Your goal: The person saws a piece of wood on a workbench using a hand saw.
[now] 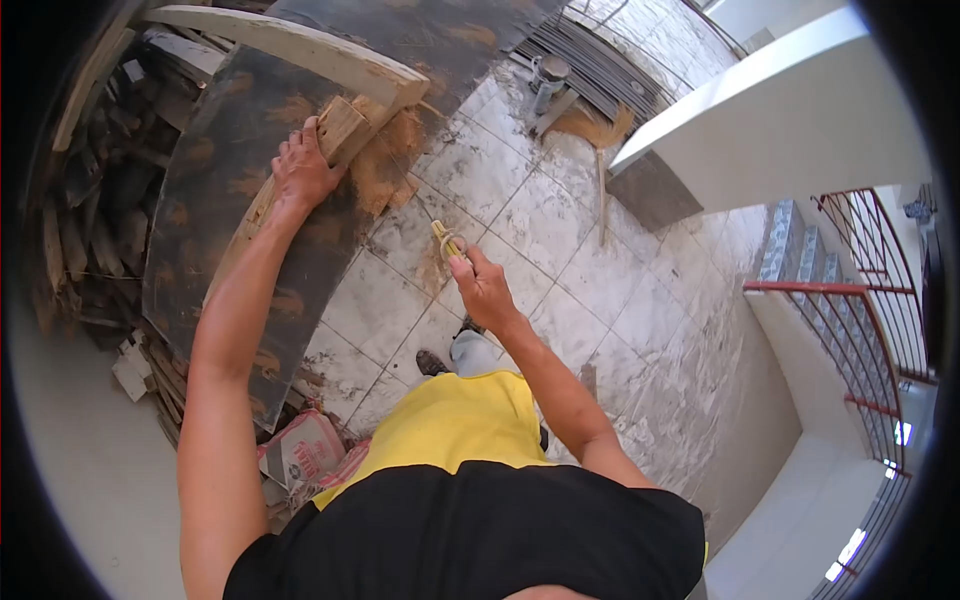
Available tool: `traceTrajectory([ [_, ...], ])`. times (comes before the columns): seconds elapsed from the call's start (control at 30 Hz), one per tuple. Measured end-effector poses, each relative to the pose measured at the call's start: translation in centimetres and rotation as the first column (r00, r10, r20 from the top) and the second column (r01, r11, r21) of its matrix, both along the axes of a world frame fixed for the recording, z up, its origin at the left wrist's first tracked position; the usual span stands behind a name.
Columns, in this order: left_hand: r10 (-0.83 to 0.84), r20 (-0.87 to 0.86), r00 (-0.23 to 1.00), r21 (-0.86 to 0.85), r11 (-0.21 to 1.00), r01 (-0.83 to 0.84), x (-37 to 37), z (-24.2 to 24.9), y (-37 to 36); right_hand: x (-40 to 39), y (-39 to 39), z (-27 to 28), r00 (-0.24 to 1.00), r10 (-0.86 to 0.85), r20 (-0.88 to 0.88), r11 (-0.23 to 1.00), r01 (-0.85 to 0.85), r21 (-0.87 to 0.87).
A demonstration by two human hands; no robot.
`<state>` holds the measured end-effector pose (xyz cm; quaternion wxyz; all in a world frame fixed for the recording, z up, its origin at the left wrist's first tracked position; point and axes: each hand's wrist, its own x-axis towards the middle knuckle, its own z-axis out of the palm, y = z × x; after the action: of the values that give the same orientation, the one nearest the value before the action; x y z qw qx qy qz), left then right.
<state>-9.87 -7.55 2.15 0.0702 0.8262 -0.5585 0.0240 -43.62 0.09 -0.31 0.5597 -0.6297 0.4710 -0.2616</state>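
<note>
Hiding the lower end of a slim yellow tool (447, 238) inside the right hand (485, 292), so not making out what kind of tool (blame the small, soft view). Covering part of the wooden beam (250, 220) with the left hand (303, 172) and forearm, too, so losing sight of the palm. Cutting off the legs behind a yellow garment (460, 415) and black top (450, 530), and fading to black around the round edge of the view.

Counting one yellow tool, two hands and two long pieces of wood on the dark panel (210, 230): the beam and a curved board (290, 45). Spotting one can (552, 70) by the metal rods (600, 60), but giving up on counting the rods or the scrap wood (95, 210) (way too jumbled).

Looking narrow and straight, the tool, with a pale loop around its middle. Holding it in closed right-hand fingers above the tiled floor (400, 310), just off the panel's edge, and pointing its free end up toward the sawdust (385, 165). Curling the left fingers over the beam near its blocky, light brown end, with the thumb spreading to the other side. Showing rough, worn wood there, and scattering orange-brown dust beside it.
</note>
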Motion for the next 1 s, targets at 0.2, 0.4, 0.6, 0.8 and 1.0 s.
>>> traceTrajectory([
  [0.2,-0.020,-0.042,0.999,0.036,0.999,0.021,0.0,0.7,0.3,-2.8,-0.6,1.1,0.998,0.052,-0.034,0.998,-0.053,-0.039],
  [0.4,-0.001,-0.024,1.000,0.041,0.999,0.002,-0.2,0.8,-0.2,-2.3,-5.5,1.3,0.993,0.120,0.015,0.978,-0.115,-0.173],
  [0.6,0.005,-0.058,0.998,0.023,1.000,-0.004,-0.1,0.4,0.1,5.7,-13.2,-1.0,0.978,0.207,0.004,0.944,-0.198,-0.263],
  [0.8,0.024,-0.048,0.999,-0.036,0.999,-0.026,0.0,0.8,-0.3,4.1,-11.0,-1.8,0.984,0.153,0.095,0.960,-0.125,-0.253],
  [1.0,-0.030,-0.087,0.996,-0.047,0.999,0.026,0.6,-0.1,0.4,4.8,-12.4,0.2,0.978,0.193,-0.082,0.958,-0.206,-0.201],
])
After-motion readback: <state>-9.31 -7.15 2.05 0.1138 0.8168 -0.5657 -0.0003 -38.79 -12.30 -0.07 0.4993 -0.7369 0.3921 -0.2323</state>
